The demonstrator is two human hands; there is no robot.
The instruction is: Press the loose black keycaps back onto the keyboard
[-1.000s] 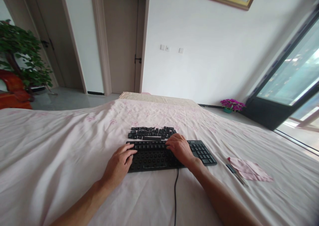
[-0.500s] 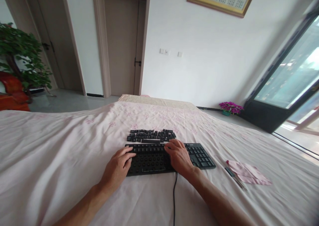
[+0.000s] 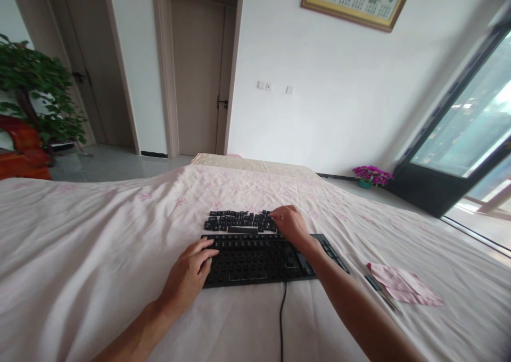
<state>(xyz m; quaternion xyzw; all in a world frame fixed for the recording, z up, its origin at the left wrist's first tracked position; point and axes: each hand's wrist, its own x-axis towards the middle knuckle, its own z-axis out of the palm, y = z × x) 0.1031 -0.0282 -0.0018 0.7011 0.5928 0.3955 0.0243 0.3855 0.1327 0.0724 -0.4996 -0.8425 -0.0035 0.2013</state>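
A black computer keyboard point(image 3: 239, 266) lies on the bed sheet. Most of its left and middle section is without keycaps, while the upper rows and the right end carry them. My left hand point(image 3: 187, 271) rests on the keyboard's left edge, thumb and fingers stretched out and apart. Just behind the keyboard, loose black keycaps point(image 3: 235, 219) lie in rough rows, with a long space bar point(image 3: 242, 230) in front of them. My right hand point(image 3: 290, 223) reaches over the keyboard to the right end of these keycaps, fingertips pinched together. Whatever is between them is too small to make out.
A black cable point(image 3: 281, 319) runs from the keyboard toward me. At right on the sheet point(image 3: 120, 245) lie a pink cloth point(image 3: 409, 285) and thin tools, apparently tweezers point(image 3: 389, 301), beside it. Beyond the bed are pink flowers point(image 3: 371, 174) and a leafy plant point(image 3: 35, 85).
My right hand has moved from the keyboard's upper rows, away from me, to the loose keycaps, and its fingers have closed together. My left hand stays on the keyboard's left edge.
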